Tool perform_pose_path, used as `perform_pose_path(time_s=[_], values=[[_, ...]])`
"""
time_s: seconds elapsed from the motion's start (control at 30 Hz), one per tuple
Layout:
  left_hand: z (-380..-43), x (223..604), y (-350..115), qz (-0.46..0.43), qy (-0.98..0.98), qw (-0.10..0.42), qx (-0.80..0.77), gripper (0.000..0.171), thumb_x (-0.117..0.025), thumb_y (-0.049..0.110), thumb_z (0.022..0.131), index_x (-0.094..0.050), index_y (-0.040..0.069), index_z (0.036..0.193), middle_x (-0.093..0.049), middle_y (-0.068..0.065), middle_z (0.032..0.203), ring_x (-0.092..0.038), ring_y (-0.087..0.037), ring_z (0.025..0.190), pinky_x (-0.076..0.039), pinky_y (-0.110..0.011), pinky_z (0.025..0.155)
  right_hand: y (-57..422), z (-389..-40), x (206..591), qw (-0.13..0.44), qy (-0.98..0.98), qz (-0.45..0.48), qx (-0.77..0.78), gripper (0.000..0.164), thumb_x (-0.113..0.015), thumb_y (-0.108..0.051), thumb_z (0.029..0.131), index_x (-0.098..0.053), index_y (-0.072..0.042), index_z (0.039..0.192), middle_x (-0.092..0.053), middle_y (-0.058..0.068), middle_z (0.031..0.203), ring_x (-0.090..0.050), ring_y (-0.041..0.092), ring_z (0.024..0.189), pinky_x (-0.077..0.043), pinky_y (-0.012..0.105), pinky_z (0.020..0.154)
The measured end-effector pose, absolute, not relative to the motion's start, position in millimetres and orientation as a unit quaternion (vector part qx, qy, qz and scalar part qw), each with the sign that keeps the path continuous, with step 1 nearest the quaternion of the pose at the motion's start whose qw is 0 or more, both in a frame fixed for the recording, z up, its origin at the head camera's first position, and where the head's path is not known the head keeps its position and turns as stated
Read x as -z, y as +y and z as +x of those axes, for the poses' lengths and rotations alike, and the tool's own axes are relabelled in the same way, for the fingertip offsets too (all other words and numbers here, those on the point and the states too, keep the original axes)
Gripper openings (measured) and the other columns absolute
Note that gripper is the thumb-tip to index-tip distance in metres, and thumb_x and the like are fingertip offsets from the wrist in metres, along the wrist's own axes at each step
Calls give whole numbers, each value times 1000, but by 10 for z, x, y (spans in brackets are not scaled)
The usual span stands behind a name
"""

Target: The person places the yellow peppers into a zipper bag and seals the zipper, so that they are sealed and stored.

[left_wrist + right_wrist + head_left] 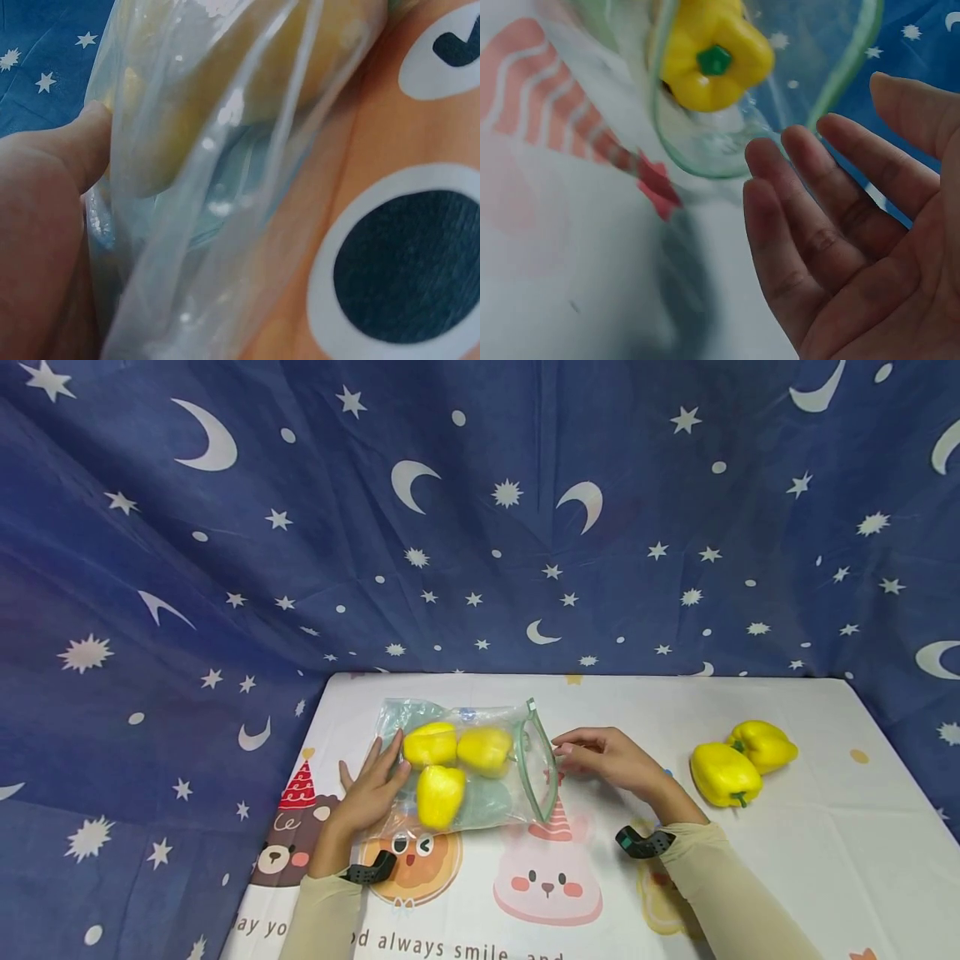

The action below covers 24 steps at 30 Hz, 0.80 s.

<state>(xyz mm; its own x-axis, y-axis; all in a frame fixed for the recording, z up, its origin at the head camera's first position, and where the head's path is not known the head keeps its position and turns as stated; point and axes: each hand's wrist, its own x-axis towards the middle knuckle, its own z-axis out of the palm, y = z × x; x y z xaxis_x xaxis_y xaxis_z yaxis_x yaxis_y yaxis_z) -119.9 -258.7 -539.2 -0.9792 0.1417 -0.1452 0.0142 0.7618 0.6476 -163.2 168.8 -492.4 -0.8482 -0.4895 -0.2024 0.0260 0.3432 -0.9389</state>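
A clear zip bag [480, 806] with a green-edged mouth lies on the table, holding a yellow bell pepper [431, 744] at its upper left, another bell pepper [484, 751] near the mouth and a third bell pepper [440, 797] below them. My left hand [369, 795] rests on the bag's left end with fingers extended; in the left wrist view the thumb [94, 142] lies against the plastic. Beside the bag's gaping mouth is my right hand [611, 764], fingers spread and nothing in them. The right wrist view looks in at a pepper's green stem [714, 60].
Two more yellow bell peppers, a front one [724, 774] and a back one [763, 747], touch each other on the right of the table. A white cartoon-print tablecloth [810, 868] covers the table. Behind and to the left hangs a blue moon-and-star curtain [480, 585].
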Motion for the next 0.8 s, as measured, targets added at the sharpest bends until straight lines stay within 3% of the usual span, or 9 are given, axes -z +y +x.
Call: perform_pose_path(time_s=[0.2,0.5,0.8], values=[[-1187,5378,-2589,42,933,94,-344,70,-36,56,107,-12,27,166,-25,-5,170,0,-36,160,29,-74,108,1901,-1628,4785,213,795,-155,546,39,-65,-33,101,-67,-11,133,-68,22,132,-73,30,111,-55,22,93],[-1192,5392,-2595,40,934,96,-342,70,-38,56,107,-12,29,166,-25,-4,170,1,-36,160,29,-75,107,2139,-1601,4640,183,823,-166,511,34,-67,-33,100,-69,-17,130,-69,15,132,-72,11,109,-54,19,94],[-1188,5393,-2580,40,935,90,-340,69,-38,56,107,-14,28,165,-26,-3,169,-1,-36,161,29,-74,108,2407,-1572,4487,161,861,-139,462,42,-68,-42,98,-67,-18,133,-70,10,133,-70,11,112,-56,19,91]])
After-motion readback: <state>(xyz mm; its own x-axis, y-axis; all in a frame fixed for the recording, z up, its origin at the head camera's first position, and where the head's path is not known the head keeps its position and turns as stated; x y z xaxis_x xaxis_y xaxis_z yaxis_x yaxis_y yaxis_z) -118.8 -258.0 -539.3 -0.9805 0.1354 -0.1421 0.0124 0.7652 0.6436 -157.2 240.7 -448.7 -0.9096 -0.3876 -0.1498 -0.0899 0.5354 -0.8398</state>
